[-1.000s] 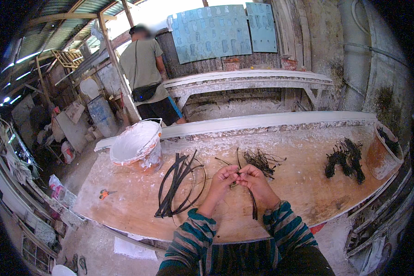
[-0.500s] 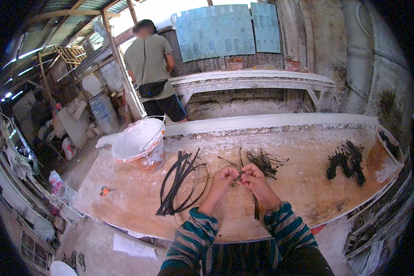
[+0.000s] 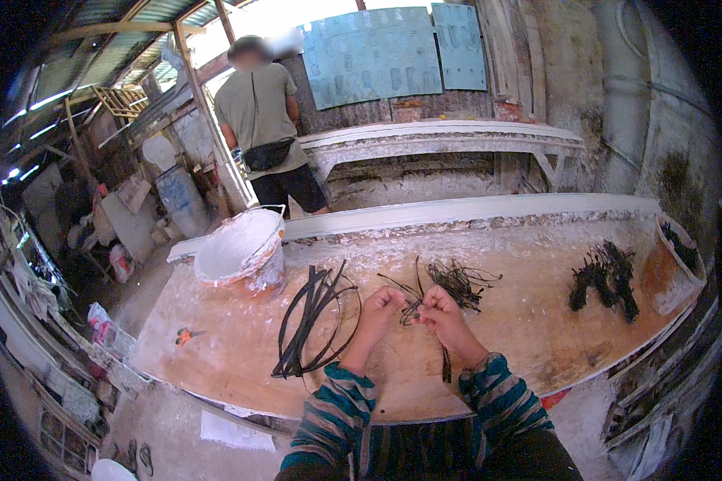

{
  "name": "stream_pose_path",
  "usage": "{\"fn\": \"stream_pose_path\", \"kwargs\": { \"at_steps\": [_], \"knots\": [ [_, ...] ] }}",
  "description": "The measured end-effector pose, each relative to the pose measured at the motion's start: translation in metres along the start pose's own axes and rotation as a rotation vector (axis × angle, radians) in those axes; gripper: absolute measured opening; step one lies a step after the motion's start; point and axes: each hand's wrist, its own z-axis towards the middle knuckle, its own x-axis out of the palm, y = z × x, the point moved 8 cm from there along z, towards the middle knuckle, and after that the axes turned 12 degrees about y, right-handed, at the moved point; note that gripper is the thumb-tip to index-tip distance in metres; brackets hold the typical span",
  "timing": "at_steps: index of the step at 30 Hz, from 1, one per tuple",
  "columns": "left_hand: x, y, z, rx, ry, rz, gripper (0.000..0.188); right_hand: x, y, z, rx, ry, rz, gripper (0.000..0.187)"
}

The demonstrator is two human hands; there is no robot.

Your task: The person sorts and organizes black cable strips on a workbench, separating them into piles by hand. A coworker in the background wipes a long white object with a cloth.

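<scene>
Apparently tying dark strips (image 3: 446, 367), pinching them with left hand (image 3: 382, 306) and right hand (image 3: 444, 311); next probably calling for steady, snug tightening.

No readable text — none anywhere.

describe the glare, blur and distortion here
In the head view, light blows out white above the large blue panel; the co-worker's head is blurred in the head view; the head view's fisheye curves the workbench and leaves black corners.
</scene>
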Motion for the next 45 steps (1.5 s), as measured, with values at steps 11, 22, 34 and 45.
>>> {"fn": "stream_pose_path", "kwargs": {
  "at_steps": [11,22,34,45],
  "knots": [
    [0.029,0.005,-0.008,-0.219,0.117,-0.199,0.019,0.012,0.009,-0.002,0.005,-0.024,0.126,0.009],
    [0.016,0.006,-0.008,-0.158,0.07,-0.151,0.009,0.01,0.005,-0.001,-0.087,-0.038,-0.138,0.015],
    [0.011,-0.002,-0.006,-0.13,-0.015,-0.005,0.008,0.007,0.001,-0.004,-0.012,-0.065,-0.048,0.015],
    [0.01,-0.011,-0.005,-0.069,-0.004,0.161,0.014,0.005,0.012,-0.006,0.033,-0.123,-0.814,0.02]
  ]
}}
